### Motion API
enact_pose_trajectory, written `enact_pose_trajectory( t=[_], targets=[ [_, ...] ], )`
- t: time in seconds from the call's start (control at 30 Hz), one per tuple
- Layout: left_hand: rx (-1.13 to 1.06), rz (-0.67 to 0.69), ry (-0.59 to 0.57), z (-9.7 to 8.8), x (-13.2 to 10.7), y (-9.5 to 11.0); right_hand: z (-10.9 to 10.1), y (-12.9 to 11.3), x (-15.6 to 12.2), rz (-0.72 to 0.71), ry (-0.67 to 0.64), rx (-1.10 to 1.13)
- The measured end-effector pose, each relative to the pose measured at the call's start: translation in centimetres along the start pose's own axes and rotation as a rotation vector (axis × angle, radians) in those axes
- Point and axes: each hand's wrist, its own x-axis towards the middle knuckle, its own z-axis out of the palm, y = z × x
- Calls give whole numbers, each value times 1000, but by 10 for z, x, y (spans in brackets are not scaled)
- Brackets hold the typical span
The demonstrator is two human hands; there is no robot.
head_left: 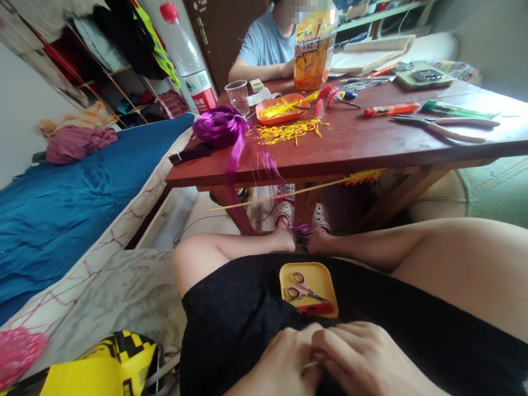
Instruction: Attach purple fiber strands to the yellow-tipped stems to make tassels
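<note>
Across the far side: a dark red wooden surface (355,148). Near, over black cloth (231,313): bare left hand (292,349) and bare right hand (363,352), brought together with curled fingers; cannot tell whether either grip pinches anything. On the surface's left: a glossy purple fibre hank (216,126), apparently mostly unused, with trailing strands. Below its near edge: a long thin pale stick (256,199), with yellow, red-tipped pieces (363,177) clustered at the right end, seemingly the finished portion. Just beyond the hands: a shallow yellow tray (325,275). Far centre: an orange tray (264,118), with loose thin yellow strips (289,133) inside and beside, probably remaining stock. In the yellow tray: pink-handled scissors (308,292). Between the hands: a pale sliver (312,364), too hidden to identify.
</note>
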Motion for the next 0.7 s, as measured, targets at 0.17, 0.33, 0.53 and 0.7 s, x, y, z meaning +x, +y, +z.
enact_pose_trajectory(
  t=[0.17,0.33,0.53,0.7],
  targets=[
    [135,77,-178,2,-5,-1,-7,-5,1,604,-95,732],
    [161,-2,-204,15,-4,-16,28,3,-7,845,34,1419],
    [463,-59,-165,19,-9,-5,50,3,-14,921,192,1523],
    [801,109,-106,23,-9,-1,53,3,-14,929,242,1563]
  ],
)
